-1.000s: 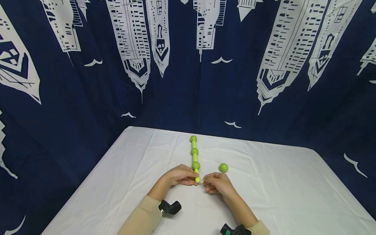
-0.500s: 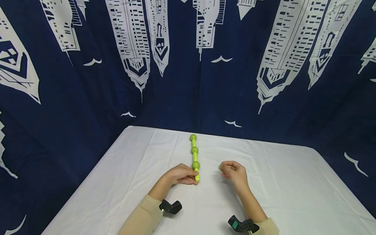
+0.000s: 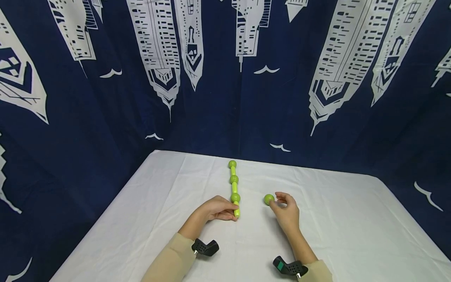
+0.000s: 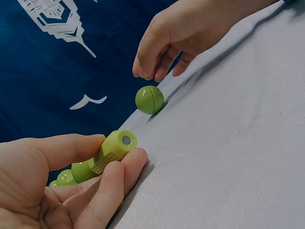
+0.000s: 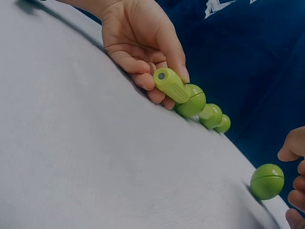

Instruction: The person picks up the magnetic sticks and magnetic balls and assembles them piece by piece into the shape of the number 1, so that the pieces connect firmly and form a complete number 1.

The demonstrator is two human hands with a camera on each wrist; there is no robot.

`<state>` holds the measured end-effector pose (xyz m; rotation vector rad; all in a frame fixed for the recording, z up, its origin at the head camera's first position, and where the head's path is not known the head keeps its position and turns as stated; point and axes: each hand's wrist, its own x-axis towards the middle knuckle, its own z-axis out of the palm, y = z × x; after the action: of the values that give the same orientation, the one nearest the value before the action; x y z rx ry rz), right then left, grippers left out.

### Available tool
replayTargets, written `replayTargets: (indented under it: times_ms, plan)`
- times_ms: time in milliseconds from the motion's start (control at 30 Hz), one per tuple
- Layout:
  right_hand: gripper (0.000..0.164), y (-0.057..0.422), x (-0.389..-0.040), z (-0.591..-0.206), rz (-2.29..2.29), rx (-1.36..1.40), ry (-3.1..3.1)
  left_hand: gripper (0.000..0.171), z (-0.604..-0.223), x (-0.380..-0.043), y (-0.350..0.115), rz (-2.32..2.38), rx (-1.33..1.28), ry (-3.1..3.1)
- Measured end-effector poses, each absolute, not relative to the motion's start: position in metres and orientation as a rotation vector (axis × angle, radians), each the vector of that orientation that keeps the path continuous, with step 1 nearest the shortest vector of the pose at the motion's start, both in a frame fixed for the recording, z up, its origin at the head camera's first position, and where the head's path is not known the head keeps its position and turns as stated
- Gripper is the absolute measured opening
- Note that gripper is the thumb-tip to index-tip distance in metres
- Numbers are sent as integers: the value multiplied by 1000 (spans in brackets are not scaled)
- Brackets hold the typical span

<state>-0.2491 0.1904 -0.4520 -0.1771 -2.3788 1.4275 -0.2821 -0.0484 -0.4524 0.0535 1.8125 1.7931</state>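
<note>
A chain of green balls joined by yellow-green rods [image 3: 234,188] lies on the white cloth, pointing away from me. My left hand [image 3: 217,208] pinches its nearest rod [image 4: 116,150] between thumb and fingers. A grey disc, like a magnet, shows in that rod's bare end [image 5: 162,76]. To the right of the chain sits a loose green ball [image 3: 269,199] with a seam round it. My right hand [image 3: 287,211] hovers just beside this ball, thumb and fingers parted. In the left wrist view a gap shows between its fingertips [image 4: 161,75] and the ball.
A white cloth [image 3: 334,219] covers the table. Behind its far edge hangs a dark blue curtain [image 3: 218,117] printed with white buildings and birds. Black wrist cameras [image 3: 205,247] sit on both forearms, at the beige sleeves.
My right hand has moved from beside the rod's end rightward to the loose ball. Its fingers covered the ball half a second ago and now stand apart from it. My left hand keeps its hold.
</note>
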Motion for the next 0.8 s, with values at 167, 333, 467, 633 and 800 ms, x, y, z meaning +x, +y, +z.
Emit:
replayTargets:
  times_ms: [167,333,467,633,800]
  plan:
    - [45,192,-252,-459,1408,-135,-2440,20,-453,-282,-47,1790,47,1827]
    - [54,193,-255,-464,1367,-98,-2506,20,-452,-281,-47,1791,43,1839]
    - [61,194,-258,-469,1273,-63,-2564,19,-452,-281,-47,1792,45,1840]
    - [64,195,-259,-471,1203,-5,-2587,19,-452,-282,-48,1787,50,1840]
    - [63,195,-258,-471,1170,22,-2586,19,-452,-282,-48,1781,53,1839]
